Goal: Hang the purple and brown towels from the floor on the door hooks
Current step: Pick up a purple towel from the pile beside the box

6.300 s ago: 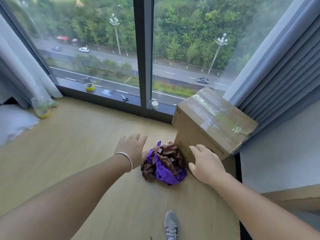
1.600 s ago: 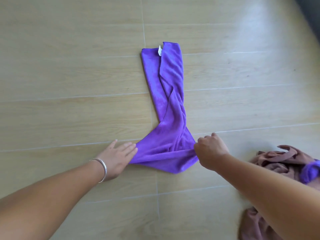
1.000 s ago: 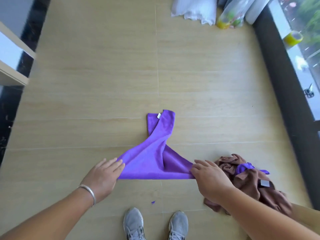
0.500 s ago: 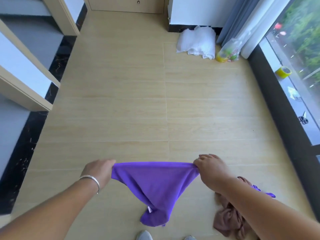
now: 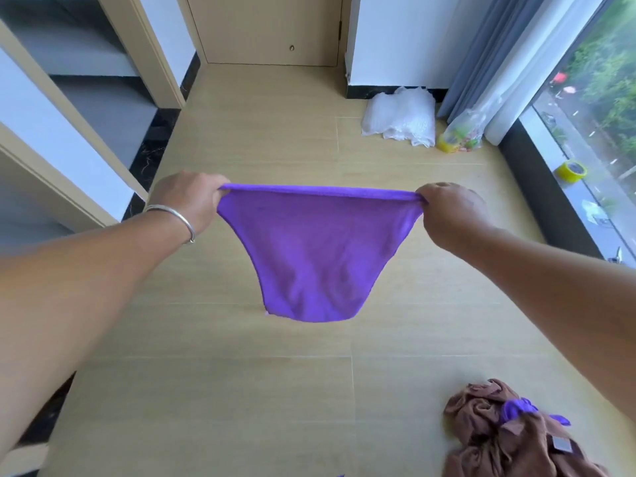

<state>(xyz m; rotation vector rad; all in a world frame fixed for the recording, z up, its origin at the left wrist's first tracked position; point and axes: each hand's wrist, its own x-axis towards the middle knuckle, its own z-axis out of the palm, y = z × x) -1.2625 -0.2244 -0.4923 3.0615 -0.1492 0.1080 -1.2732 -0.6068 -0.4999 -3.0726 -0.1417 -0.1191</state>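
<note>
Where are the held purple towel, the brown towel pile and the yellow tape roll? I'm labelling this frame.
purple towel (image 5: 318,256), head view, middle of hanging cloth.
brown towel pile (image 5: 495,438), head view, crumpled folds.
yellow tape roll (image 5: 572,170), head view, its side.

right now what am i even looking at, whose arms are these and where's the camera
The camera sits on a person's head, looking forward and down, so the two arms are that person's own. No machine is involved. The left hand and the right hand each pinch a top corner of a purple towel, holding it spread in the air above the floor. A crumpled pile of brown towels, with a bit of purple cloth in it, lies on the floor at lower right. A closed door stands ahead.
</note>
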